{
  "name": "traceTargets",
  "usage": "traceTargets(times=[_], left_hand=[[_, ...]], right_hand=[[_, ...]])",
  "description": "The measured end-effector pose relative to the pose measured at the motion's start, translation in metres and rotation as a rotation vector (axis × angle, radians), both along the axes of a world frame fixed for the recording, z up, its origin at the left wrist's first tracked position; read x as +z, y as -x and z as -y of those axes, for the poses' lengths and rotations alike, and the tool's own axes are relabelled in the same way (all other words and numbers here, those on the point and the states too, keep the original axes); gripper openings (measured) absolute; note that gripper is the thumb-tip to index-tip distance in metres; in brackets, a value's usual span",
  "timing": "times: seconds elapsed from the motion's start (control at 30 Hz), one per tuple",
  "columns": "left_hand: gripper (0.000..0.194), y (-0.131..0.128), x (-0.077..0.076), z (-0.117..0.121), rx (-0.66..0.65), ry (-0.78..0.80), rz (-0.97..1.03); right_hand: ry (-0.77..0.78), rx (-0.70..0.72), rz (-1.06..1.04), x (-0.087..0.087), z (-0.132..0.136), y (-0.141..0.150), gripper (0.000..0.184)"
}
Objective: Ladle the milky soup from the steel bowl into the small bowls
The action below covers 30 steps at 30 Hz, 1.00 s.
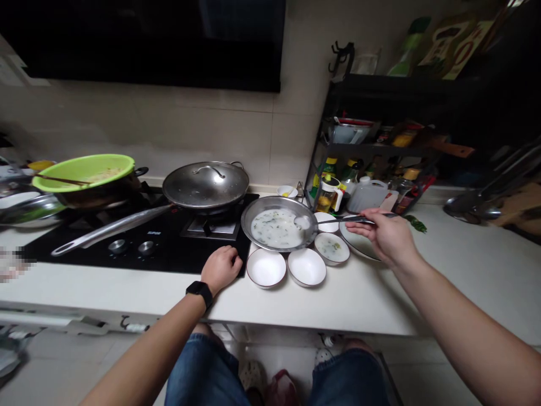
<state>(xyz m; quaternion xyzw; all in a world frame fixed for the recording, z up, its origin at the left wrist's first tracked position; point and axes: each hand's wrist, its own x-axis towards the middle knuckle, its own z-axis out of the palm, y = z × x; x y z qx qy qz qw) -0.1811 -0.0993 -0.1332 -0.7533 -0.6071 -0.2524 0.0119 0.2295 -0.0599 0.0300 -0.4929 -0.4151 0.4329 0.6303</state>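
Note:
My right hand (386, 234) grips the dark handle of a ladle (343, 220). The ladle's bowl dips into a metal basin (247, 228) of whitish soup (276, 226) with green bits. My left hand (222, 267) rests with curled fingers at the cooktop's right edge, left of the nearest bowl, and nothing shows in it. Two bare white bowls with dark rims, a left one (266, 267) and a right one (307, 266), stand in front of the basin. Another bowl (332, 248) holds some soup. A larger dish (359, 239) is partly hidden behind my right hand.
A lidded wok (205, 185) with a long handle (112, 230) sits on the black cooktop (169, 248). Further left, a green basin (84, 172) with chopsticks rests on a dark pot. A seasoning rack (333, 107) with bottles stands at the back right. A range hood (147, 45) hangs above.

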Motion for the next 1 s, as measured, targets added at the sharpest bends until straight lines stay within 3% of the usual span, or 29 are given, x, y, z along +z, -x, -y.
traceTargets(times=[0.1,0.2,0.4,0.5,0.57,0.8,1.0], left_hand=[[0.021,-0.001,0.001,0.000,0.006,0.005,0.005],[0.022,-0.001,0.001,0.000,0.015,0.010,-0.001],[0.021,-0.001,0.000,0.000,0.010,0.008,0.012],[0.022,-0.001,0.001,0.000,0.010,0.009,0.009],[0.022,-0.001,0.001,0.000,0.006,0.005,0.009],[0.022,0.000,0.000,0.000,0.006,0.003,0.007],[0.021,0.001,-0.001,-0.001,0.002,-0.013,0.003]], right_hand=[[0.034,0.058,0.013,-0.012,-0.011,0.027,0.020],[-0.006,0.162,0.162,-0.028,-0.008,0.043,0.020],[-0.560,0.361,0.939,-0.050,0.017,0.044,0.017],[-0.680,0.419,1.117,-0.049,0.023,0.039,0.018],[-0.688,0.383,1.115,-0.042,0.028,0.031,0.019],[-0.503,-0.068,0.983,-0.012,0.071,-0.036,0.027],[-0.353,-0.019,1.052,-0.026,0.091,-0.072,0.035]])
